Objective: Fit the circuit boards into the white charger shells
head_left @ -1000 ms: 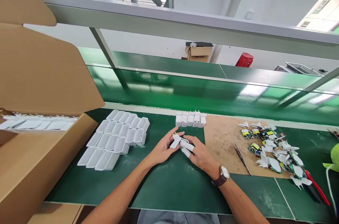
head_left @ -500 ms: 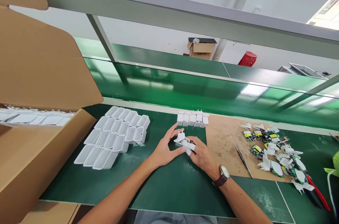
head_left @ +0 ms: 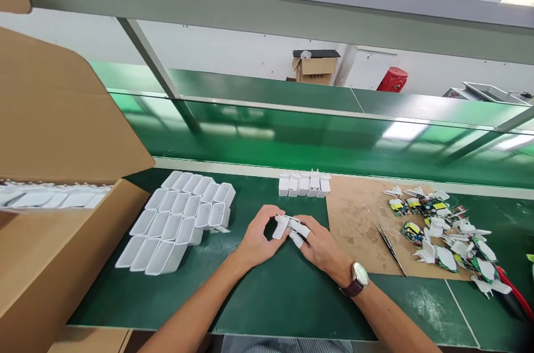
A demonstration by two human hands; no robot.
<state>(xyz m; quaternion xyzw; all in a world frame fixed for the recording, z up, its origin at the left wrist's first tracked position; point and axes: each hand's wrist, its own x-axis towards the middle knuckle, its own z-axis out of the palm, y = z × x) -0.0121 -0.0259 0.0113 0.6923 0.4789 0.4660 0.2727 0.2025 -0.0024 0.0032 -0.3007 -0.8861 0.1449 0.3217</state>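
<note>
At the centre of the frame, low over the green mat (head_left: pixel 258 297), the left hand (head_left: pixel 255 240) and right hand (head_left: pixel 324 248) meet, fingers of both clamped on one white charger part (head_left: pixel 280 226). Just behind it stands a row of white chargers (head_left: pixel 303 184); empty white shells (head_left: pixel 179 220) lie at left.

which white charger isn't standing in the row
The white charger held between the left hand and right hand; the rest stand in a row behind it, untouched.

Both hands, left hand (head_left: pixel 256 239) and right hand (head_left: pixel 321 247), pinch a white charger shell (head_left: pixel 280 226) just right of the empty white casings (head_left: pixel 179 219).
</note>
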